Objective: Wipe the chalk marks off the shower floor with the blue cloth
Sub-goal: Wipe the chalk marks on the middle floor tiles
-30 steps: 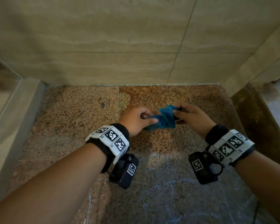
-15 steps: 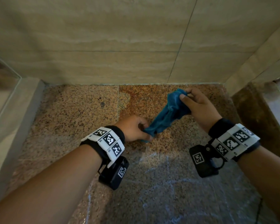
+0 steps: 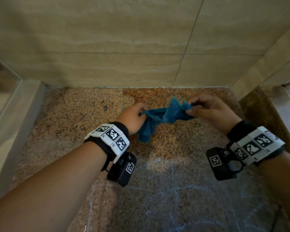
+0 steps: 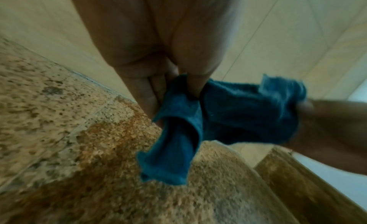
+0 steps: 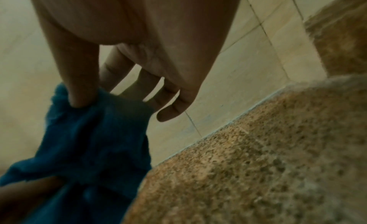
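- Above the shower floor [image 3: 77, 118], your left hand [image 3: 132, 117] and right hand [image 3: 209, 111] pinch the blue cloth [image 3: 164, 118]; no readable writing.
- Cloth now level; right hand dropped.
- Chalk marks [image 3: 172, 186] at 6 o'clock.

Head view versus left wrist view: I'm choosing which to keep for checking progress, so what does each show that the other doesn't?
Only the head view shows the chalk marks on the nearer floor, untouched by the cloth, plus both wristbands and forearms. Only the left wrist view shows the left hand from below, its fingers pinching a fold, and a loose corner hanging down. Both show the cloth held off the floor between the left hand and the right hand, with the tiled wall behind.
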A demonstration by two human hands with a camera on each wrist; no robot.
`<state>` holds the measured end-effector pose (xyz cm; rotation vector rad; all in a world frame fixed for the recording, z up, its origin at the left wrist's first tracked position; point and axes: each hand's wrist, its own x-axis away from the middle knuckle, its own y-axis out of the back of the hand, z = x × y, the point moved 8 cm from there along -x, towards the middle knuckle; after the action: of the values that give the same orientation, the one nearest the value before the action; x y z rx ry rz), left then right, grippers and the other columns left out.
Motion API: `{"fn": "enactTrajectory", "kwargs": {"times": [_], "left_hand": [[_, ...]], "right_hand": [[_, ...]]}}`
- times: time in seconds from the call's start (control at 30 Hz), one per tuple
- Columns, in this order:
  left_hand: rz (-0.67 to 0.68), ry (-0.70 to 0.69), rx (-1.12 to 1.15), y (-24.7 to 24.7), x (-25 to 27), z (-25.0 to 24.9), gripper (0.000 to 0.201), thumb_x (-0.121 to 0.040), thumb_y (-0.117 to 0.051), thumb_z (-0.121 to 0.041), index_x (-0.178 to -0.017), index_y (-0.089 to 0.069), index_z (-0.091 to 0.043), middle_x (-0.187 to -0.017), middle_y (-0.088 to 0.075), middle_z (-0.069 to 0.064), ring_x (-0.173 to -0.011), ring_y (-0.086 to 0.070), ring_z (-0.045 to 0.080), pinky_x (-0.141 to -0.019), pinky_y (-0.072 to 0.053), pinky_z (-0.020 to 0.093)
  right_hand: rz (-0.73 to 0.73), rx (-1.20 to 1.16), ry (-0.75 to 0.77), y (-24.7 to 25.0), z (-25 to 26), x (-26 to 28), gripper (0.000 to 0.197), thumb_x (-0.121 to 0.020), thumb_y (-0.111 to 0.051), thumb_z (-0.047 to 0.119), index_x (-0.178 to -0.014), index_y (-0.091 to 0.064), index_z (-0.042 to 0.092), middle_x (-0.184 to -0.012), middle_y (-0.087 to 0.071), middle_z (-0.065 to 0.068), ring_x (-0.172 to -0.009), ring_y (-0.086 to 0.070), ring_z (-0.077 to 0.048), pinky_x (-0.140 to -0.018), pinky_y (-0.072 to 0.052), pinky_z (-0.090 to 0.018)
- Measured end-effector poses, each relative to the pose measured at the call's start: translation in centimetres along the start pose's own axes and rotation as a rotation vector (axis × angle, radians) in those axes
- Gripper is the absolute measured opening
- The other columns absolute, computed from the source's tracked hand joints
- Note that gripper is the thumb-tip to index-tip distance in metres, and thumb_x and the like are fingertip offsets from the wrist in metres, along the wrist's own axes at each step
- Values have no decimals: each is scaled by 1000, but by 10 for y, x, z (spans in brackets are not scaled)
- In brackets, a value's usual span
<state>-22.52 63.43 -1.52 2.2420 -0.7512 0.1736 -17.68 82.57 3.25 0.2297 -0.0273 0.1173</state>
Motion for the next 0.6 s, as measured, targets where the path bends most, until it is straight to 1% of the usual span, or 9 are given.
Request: {"fn": "enactTrajectory", "kwargs": {"times": [0.07,0.17,0.23,0.3,0.37,0.4,0.5,0.53,0.6], "left_hand": [[-48,-8,84,8,1,-5,13,-101,-43,-15,-100,-54,-22,-99,-66,6,-82,-62,27,-68,-50,39],[-50,-15,179,8,2,-12,15,-101,-43,-13,-103,-54,-23,-96,-65,8,-73,-60,27,-57,-43,32],[-45,-36,192,6,4,-19,16,-101,-43,-12,-102,-53,-25,-97,-65,8,-74,-60,28,-56,-43,31],[-39,-72,180,5,7,-26,17,-100,-44,-11,-99,-51,-26,-98,-66,10,-80,-62,32,-61,-48,39],[-27,-96,172,3,9,-32,21,-100,-45,-10,-92,-48,-30,-95,-67,14,-79,-62,37,-63,-49,46],[-21,-103,168,2,9,-33,24,-99,-46,-10,-89,-45,-32,-92,-68,15,-73,-62,36,-59,-47,46],[-27,-110,136,0,8,-35,26,-97,-48,-10,-85,-40,-31,-80,-65,13,-47,-45,15,-46,-34,28],[-27,-109,146,0,8,-36,26,-97,-48,-10,-85,-40,-31,-81,-66,14,-47,-43,14,-45,-32,26],[-12,-109,196,-1,7,-36,25,-97,-49,-9,-85,-41,-29,-85,-69,16,-54,-50,23,-50,-35,29]], "right_hand": [[121,188,-59,-6,-9,5,32,-75,-73,5,-73,-70,37,-82,-65,12,-78,-60,-4,-72,-47,-18],[250,374,-119,-18,-21,11,20,-78,-74,14,-77,-69,33,-88,-64,4,-78,-59,-3,-71,-43,-20],[219,306,-167,-20,-21,11,3,-79,-68,25,-82,-69,26,-90,-64,0,-81,-60,-10,-72,-44,-24],[159,261,-164,-22,-17,9,23,-77,-62,38,-89,-67,18,-90,-64,-2,-84,-61,-18,-75,-44,-29],[84,307,-108,-25,-8,5,35,-80,-63,49,-89,-62,15,-84,-63,2,-78,-59,-14,-71,-44,-27],[39,363,-85,-28,-3,3,38,-79,-64,53,-88,-60,15,-82,-62,2,-75,-58,-13,-68,-44,-27],[-43,564,-62,-39,4,-1,35,-75,-72,44,-87,-53,18,-83,-57,6,-74,-54,-10,-61,-41,-22],[-54,603,-58,-43,4,-2,32,-75,-74,39,-88,-53,18,-86,-56,7,-76,-54,-9,-60,-40,-19],[-93,605,-74,-43,0,-4,22,-80,-72,28,-89,-54,19,-87,-57,7,-80,-57,-11,-61,-41,-16]]}}
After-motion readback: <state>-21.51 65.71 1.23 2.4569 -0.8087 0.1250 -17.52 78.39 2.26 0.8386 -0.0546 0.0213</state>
